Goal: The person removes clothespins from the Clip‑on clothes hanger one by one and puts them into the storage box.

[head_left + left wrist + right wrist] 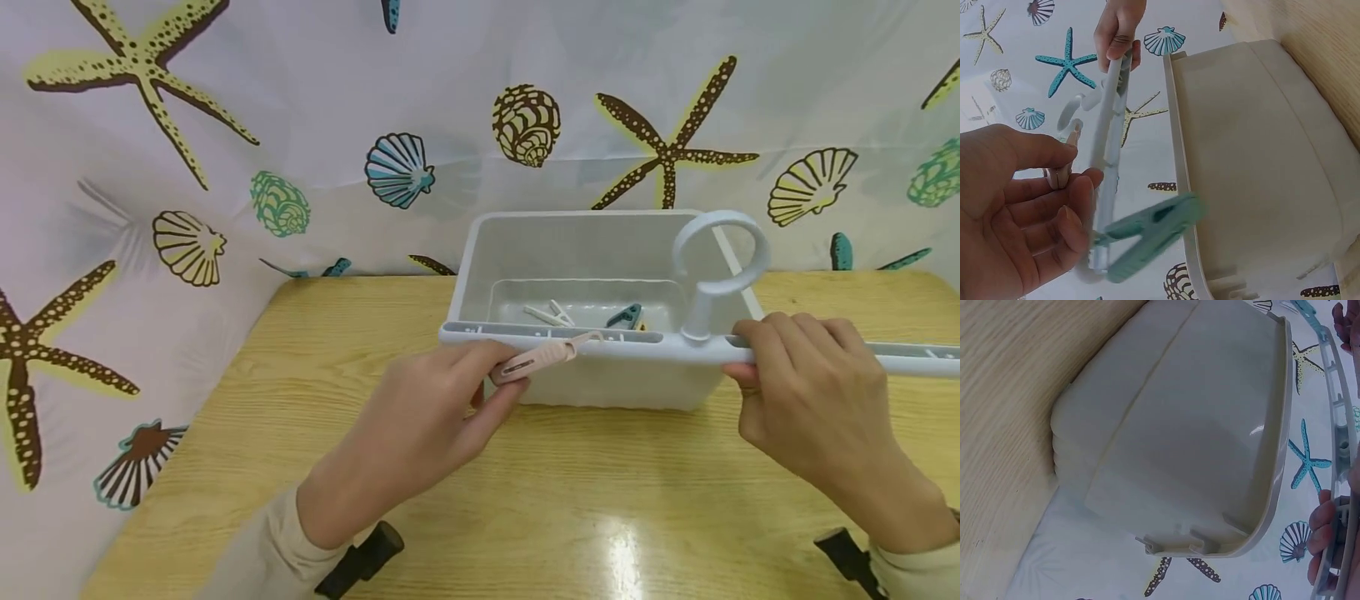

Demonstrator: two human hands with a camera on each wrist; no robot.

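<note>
A pale pink clothespin point(536, 360) is pinched between the thumb and fingers of my left hand point(431, 404). Its far end overlaps the front edge of a white plastic hanger bar point(637, 350) in the head view. My right hand point(817, 392) grips that bar to the right of its round hook point(761, 254), thumb below and fingers over the top. From the bar's left end hangs a green clothespin point(1154, 234), seen in the left wrist view and mostly hidden behind my left hand in the head view.
Behind and below the bar, a whitish plastic bin point(600, 387) stands on the wooden table point(480, 517). Inside lie a white clothespin point(551, 316) and a dark teal clothespin point(626, 317). A curtain point(450, 67) printed with shells and starfish rises behind the table.
</note>
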